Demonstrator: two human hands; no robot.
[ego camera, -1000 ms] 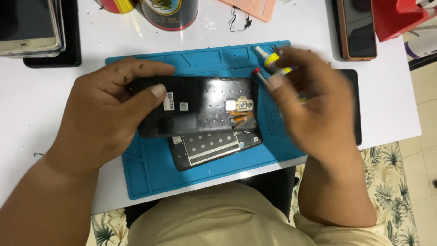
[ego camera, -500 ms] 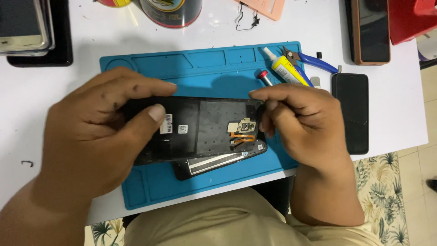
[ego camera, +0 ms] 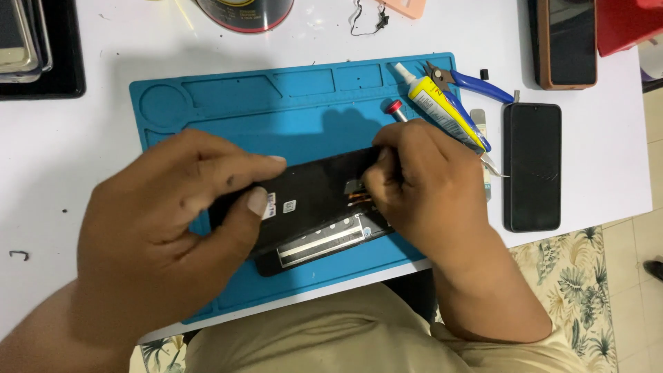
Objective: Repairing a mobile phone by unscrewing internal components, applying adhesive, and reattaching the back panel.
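Left hand grips the left end of the phone, which lies sideways, while right hand pinches a screwdriver over its right end.

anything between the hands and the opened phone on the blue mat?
Nothing visible. The left hand grips the opened phone at its left end; the right hand presses on its right end. The glue tube and the cutters lie clear, behind the right hand.
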